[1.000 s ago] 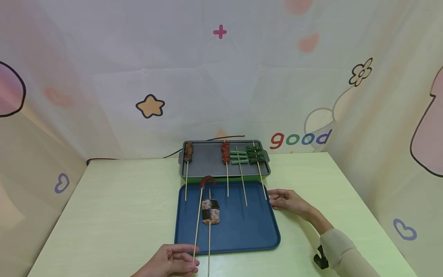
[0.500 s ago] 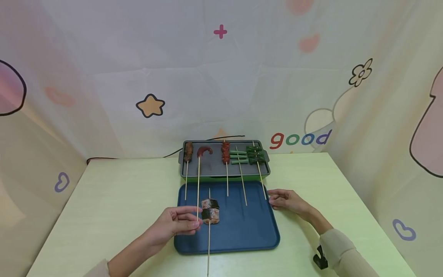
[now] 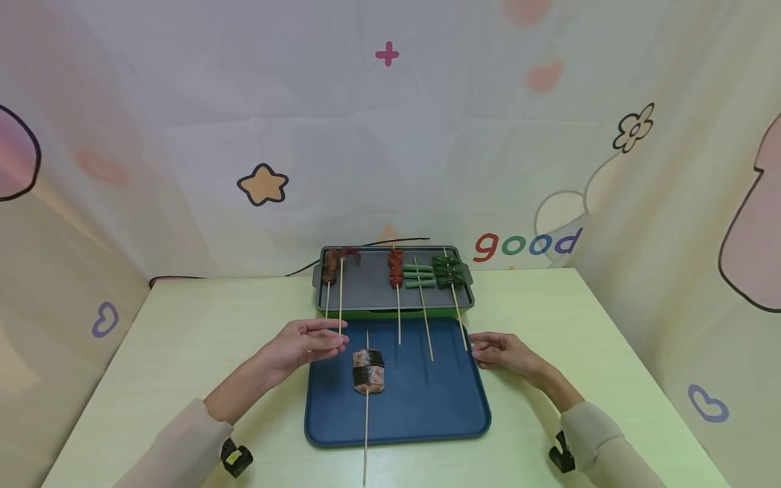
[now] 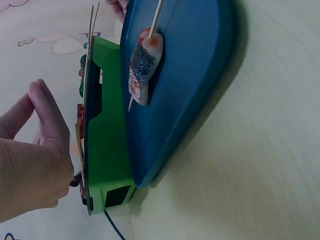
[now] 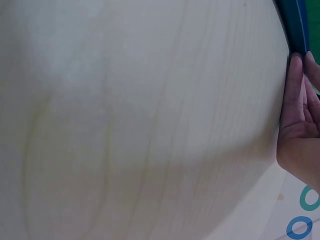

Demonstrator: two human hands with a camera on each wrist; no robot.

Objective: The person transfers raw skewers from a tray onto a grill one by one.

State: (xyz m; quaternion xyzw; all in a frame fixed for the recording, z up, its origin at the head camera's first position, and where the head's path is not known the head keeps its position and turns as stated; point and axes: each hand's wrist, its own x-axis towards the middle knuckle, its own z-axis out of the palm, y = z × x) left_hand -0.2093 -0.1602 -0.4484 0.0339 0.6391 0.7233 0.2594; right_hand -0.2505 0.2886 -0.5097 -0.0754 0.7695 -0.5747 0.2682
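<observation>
My left hand (image 3: 308, 342) pinches the wooden stick of a skewer with a dark red curled piece (image 3: 350, 253) at its tip. That tip is over the left part of the grill plate (image 3: 369, 288), beside a brown meat skewer (image 3: 331, 266); I cannot tell whether it touches the plate. At the right rim of a blue tray (image 3: 421, 413), my right hand (image 3: 509, 354) holds the edge between thumb and fingers. A skewer of pale pieces with dark bands (image 3: 369, 371) lies on the tray, its stick reaching past the front rim.
On the plate's right side lie a red meat skewer (image 3: 396, 268), a green stalk skewer (image 3: 419, 276) and a dark green skewer (image 3: 449, 271). Their sticks overhang the tray. The grill's green base (image 4: 107, 135) stands against the curtain (image 3: 390, 156), with a black cable (image 3: 302, 270) behind.
My left hand has moved forward from the tray's front edge to near the grill, carrying the red curled skewer over the plate, then slightly left. The right hand stays at the tray.
</observation>
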